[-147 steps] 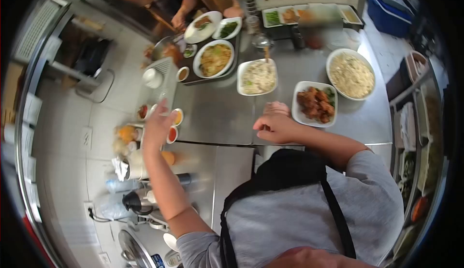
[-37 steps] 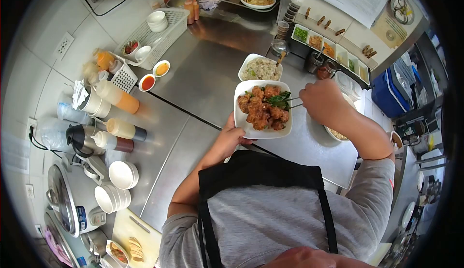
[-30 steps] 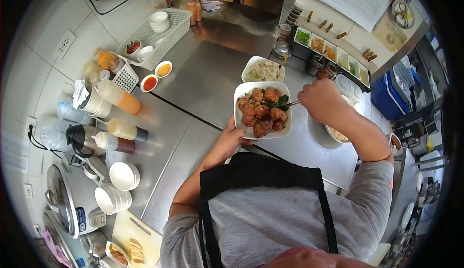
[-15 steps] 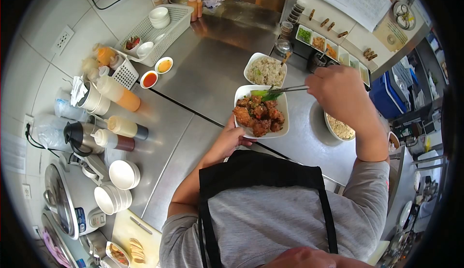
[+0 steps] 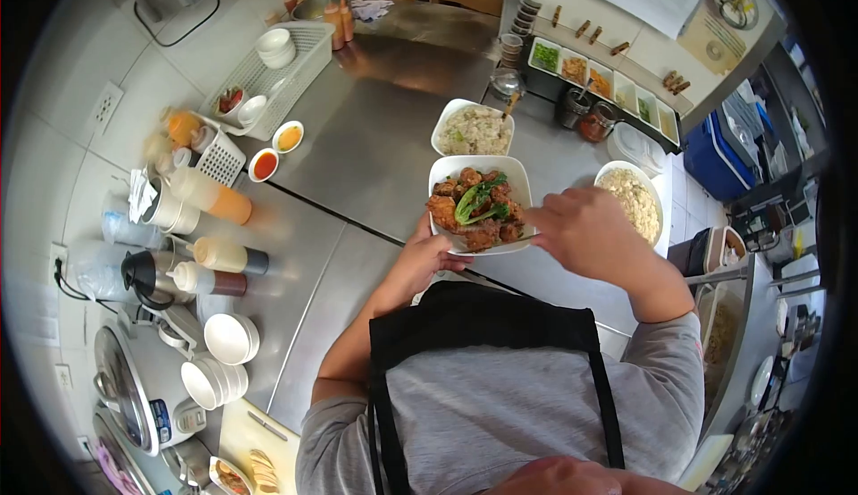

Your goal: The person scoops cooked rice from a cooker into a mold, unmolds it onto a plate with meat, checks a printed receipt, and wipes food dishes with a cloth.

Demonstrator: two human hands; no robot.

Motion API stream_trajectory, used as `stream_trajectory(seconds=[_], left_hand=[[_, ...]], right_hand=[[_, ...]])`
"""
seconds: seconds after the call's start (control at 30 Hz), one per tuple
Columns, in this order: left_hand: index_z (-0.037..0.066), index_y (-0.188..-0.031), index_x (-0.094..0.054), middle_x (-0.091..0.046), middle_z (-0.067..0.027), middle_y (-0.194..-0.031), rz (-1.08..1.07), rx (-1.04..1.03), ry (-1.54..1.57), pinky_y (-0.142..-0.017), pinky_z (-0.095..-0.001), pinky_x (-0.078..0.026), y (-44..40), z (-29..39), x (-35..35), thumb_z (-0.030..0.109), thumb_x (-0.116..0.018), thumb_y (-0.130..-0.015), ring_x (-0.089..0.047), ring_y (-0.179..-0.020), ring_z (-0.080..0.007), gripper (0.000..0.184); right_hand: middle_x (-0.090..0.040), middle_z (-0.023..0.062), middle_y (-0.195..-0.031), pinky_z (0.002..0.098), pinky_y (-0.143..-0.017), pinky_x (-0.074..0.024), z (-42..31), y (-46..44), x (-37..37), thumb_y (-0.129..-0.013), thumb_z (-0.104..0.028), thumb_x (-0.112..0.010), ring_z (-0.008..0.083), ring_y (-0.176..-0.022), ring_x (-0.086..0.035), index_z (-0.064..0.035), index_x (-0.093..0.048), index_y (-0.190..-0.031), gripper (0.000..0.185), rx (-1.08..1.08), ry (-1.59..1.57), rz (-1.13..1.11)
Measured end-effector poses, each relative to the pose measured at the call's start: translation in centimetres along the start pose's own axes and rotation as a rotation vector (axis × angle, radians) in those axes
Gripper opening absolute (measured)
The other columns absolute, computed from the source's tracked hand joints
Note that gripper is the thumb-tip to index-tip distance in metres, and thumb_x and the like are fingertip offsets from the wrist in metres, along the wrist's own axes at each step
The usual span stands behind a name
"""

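Observation:
My left hand grips the lower left edge of a square white bowl filled with browned fried pieces. A green leaf lies across the top of them. At the bowl's right edge my right hand is closed round thin metal tongs, whose tips reach down toward the lower right of the food. Just behind the bowl stands a white dish of rice with a wooden-handled utensil in it. To the right of my right hand is a round bowl of rice.
Two sauce dishes, squeeze bottles and a white basket stand at the left. Stacked white bowls and a cutting board are at lower left. Garnish trays and jars line the back right.
The leaf, earlier at the bowl's right and then lifted at its back edge, now lies over the middle of the food. My right hand has come down and closer to the bowl's right side.

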State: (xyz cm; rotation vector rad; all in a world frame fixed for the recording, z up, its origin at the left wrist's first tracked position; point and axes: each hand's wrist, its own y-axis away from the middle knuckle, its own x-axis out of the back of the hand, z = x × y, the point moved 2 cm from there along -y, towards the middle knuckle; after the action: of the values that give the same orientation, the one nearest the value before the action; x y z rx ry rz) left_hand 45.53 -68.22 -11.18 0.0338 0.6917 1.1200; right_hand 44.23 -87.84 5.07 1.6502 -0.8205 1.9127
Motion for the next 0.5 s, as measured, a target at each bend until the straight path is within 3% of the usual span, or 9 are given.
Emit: stream_trajectory(seconds=[0.1, 0.2, 0.4, 0.5], left_hand=[[0.014, -0.129, -0.013, -0.05, -0.0157, -0.107, -0.029, 0.024, 0.021, -0.06, -0.0315, -0.05, -1.1, -0.1, -1.1, 0.004, -0.038, -0.07, -0.06, -0.077, -0.0276, 0.065], [0.013, -0.129, -0.013, -0.05, -0.0155, -0.106, -0.014, 0.006, -0.066, -0.061, -0.0325, -0.05, -2.3, -0.1, -2.8, 0.005, -0.04, -0.069, -0.06, -0.077, -0.0273, 0.066], [0.012, -0.129, -0.016, -0.051, -0.0157, -0.106, 0.024, -0.007, -0.041, -0.061, -0.033, -0.051, -4.9, -1.3, -5.6, 0.005, -0.041, -0.069, -0.06, -0.077, -0.027, 0.065], [0.012, -0.128, -0.018, -0.051, -0.0161, -0.106, 0.017, 0.015, 0.0, -0.062, -0.034, -0.051, -5.9, -1.5, -6.8, 0.005, -0.041, -0.068, -0.06, -0.078, -0.0269, 0.064]], right_hand=[[-0.054, 0.0043, -0.065, 0.0319, -0.049, -0.0436, 1.8, 1.1, -3.1, -0.068, -0.015, -0.055, 0.0191, -0.059, -0.057, -0.0076, -0.054, -0.074, 0.009, -0.025, 0.026, -0.063], [-0.052, 0.0022, -0.065, 0.0315, -0.052, -0.0436, 3.5, 2.6, -3.3, -0.068, -0.023, -0.06, 0.0194, -0.059, -0.055, -0.0105, -0.056, -0.081, 0.018, -0.102, 0.034, -0.068], [-0.053, 0.0032, -0.068, 0.0308, -0.052, -0.044, 5.8, 2.7, -3.4, -0.07, -0.019, -0.056, 0.0186, -0.06, -0.057, -0.0075, -0.054, -0.076, 0.013, -0.061, -0.044, 0.143], [-0.053, 0.0027, -0.069, 0.0306, -0.053, -0.0446, 8.0, 3.7, -5.2, -0.07, -0.022, -0.055, 0.0182, -0.062, -0.057, -0.0084, -0.055, -0.081, 0.017, -0.072, 0.032, 0.008]])
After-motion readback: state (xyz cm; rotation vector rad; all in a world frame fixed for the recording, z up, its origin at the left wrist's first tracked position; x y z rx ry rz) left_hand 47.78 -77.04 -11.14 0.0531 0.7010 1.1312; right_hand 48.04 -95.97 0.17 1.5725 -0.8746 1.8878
